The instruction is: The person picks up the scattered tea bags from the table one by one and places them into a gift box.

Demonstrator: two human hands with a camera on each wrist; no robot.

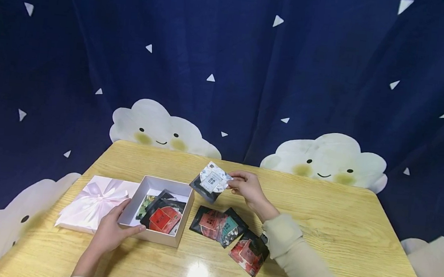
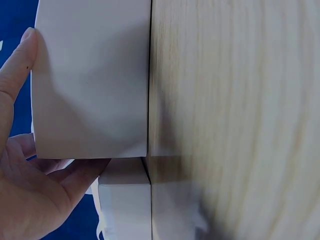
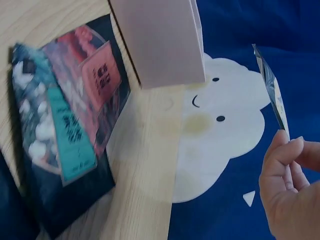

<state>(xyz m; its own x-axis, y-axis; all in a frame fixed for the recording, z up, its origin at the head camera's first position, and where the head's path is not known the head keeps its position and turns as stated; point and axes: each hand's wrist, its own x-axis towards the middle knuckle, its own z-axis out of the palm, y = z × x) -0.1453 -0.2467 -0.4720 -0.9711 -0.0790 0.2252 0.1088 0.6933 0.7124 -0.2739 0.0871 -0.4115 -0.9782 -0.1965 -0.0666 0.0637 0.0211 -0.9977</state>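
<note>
My right hand (image 1: 247, 188) pinches a flat black sachet (image 1: 213, 181) with a white floral label by its edge, held above the table beside the box. In the right wrist view that sachet (image 3: 272, 92) shows nearly edge-on between thumb and fingers. My left hand (image 1: 110, 229) holds the near left corner of an uncovered pale pink box (image 1: 158, 236), thumb along the front wall, fingers at the left side. Inside the box lie several dark sachets, the top one a red-labelled sachet (image 1: 164, 219). The left wrist view shows the box's plain wall (image 2: 92, 85) close up.
A pale pink lid (image 1: 78, 214) with a ribbon bow (image 1: 101, 194) sits left of the box. To the box's right lie a red-labelled sachet (image 1: 207, 222), a teal-labelled sachet (image 1: 231, 228) overlapping it, and another red sachet (image 1: 249, 253). A dark blue curtain (image 1: 231, 45) hangs behind the table.
</note>
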